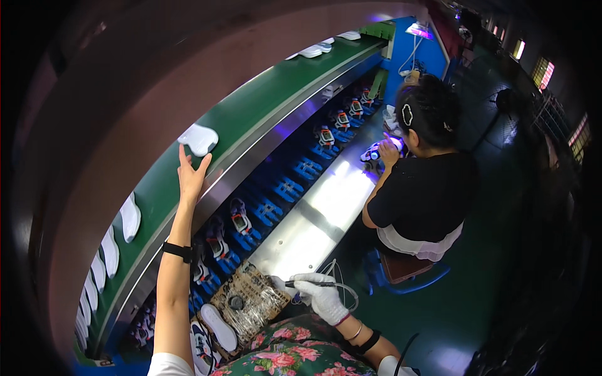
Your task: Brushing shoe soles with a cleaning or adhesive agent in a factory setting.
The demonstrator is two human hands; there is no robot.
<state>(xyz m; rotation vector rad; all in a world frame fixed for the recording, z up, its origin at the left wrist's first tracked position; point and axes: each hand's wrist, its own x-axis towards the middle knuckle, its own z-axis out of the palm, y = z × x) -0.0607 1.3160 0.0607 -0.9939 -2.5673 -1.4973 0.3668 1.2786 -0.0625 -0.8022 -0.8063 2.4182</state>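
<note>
My bare left hand [189, 175] reaches up over the green conveyor belt [241, 119], thumb and forefinger spread apart. A white shoe sole [199, 139] lies on the belt right at those fingertips; I cannot tell if they touch it. My right hand [323, 299], in a white knitted glove, is closed around a dark pen-shaped tool [307, 284] with a cable. The tool points left over the edge of a worn cardboard-covered work surface [254, 291]. On that surface lie another white sole [219, 327] and a small dark round object [236, 302]. Beside them sits a shoe upper [202, 349], partly hidden at my lap.
More white soles [110, 250] line the belt's near left. Below the belt, blue holders [266, 212] carry several shoe uppers [240, 216]. A metal bench [295, 241] runs to a co-worker [420, 188] seated on a stool [401, 268], holding a shoe under violet light.
</note>
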